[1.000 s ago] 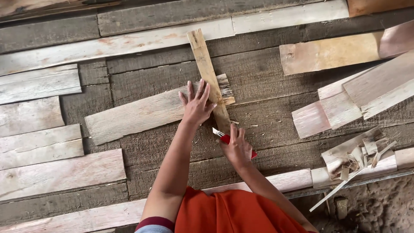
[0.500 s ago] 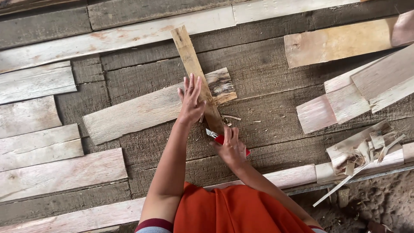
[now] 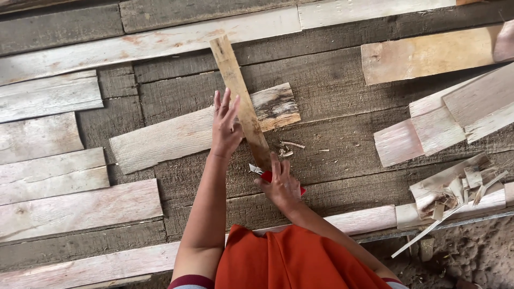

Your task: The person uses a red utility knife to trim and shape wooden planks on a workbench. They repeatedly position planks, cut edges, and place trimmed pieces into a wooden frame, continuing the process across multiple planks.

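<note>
Left hand [image 3: 225,128] lies flat, fingers spread, pressing on the narrow tan wooden strip [image 3: 239,99] where it crosses the pale weathered short plank [image 3: 201,131]; right hand [image 3: 281,184] is closed around the red-handled knife [image 3: 267,175], blade tip at the strip's near end; strip sits mid-floor on grey rough boards [image 3: 342,101]; long axis runs from near end by the knife up and slightly left, far end pointing away from the person; judged: keep the palm weight firm, cut away from the pinning fingers, shallow strokes; small shavings [image 3: 286,150] just right of the strip.
</note>
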